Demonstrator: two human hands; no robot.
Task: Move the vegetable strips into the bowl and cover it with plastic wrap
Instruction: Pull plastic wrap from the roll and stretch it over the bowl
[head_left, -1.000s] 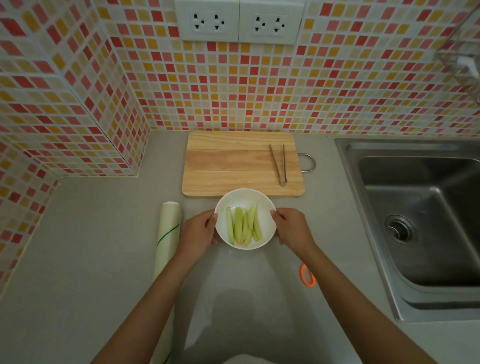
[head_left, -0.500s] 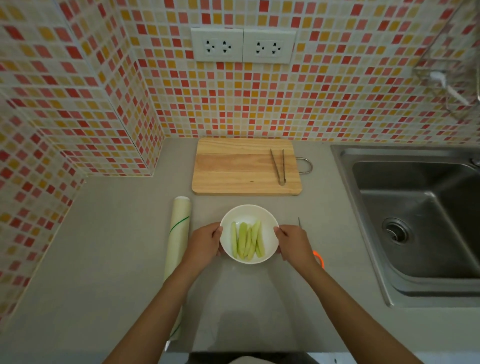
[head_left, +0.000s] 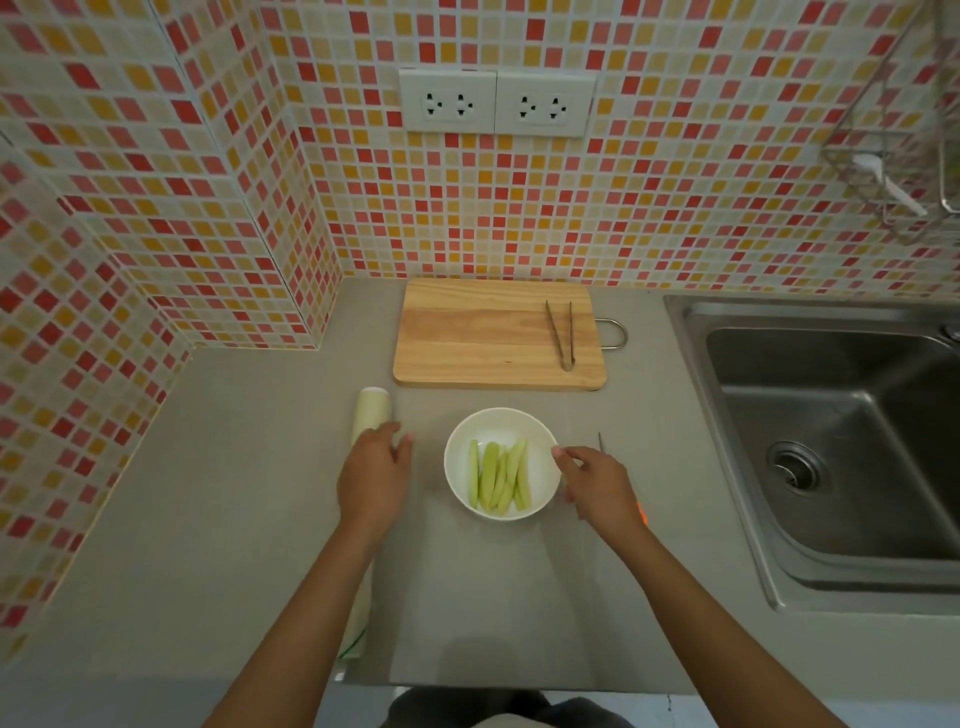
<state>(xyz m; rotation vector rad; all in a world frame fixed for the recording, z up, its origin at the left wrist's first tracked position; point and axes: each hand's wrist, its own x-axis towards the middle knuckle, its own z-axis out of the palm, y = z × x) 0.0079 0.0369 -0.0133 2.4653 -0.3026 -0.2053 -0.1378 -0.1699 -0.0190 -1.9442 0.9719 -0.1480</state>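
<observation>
A white bowl (head_left: 542, 480) stands on the grey counter in front of the cutting board. Several pale green vegetable strips (head_left: 497, 477) lie side by side in it. A roll of plastic wrap (head_left: 372, 409) lies lengthwise to the left of the bowl. My left hand (head_left: 373, 474) is over the middle of the roll, fingers relaxed, apart from the bowl. My right hand (head_left: 597, 486) is at the bowl's right side, its fingertips touching the rim and holding nothing.
A wooden cutting board (head_left: 488, 332) lies against the tiled wall with metal tongs (head_left: 562, 336) on its right part. Scissors (head_left: 601, 441) with an orange handle lie mostly hidden under my right hand. A steel sink (head_left: 831, 447) fills the right side.
My left hand let go of the bowl and moved left onto the plastic wrap roll. My right hand loosened from the bowl's side to just touching the rim. The view tilted upward.
</observation>
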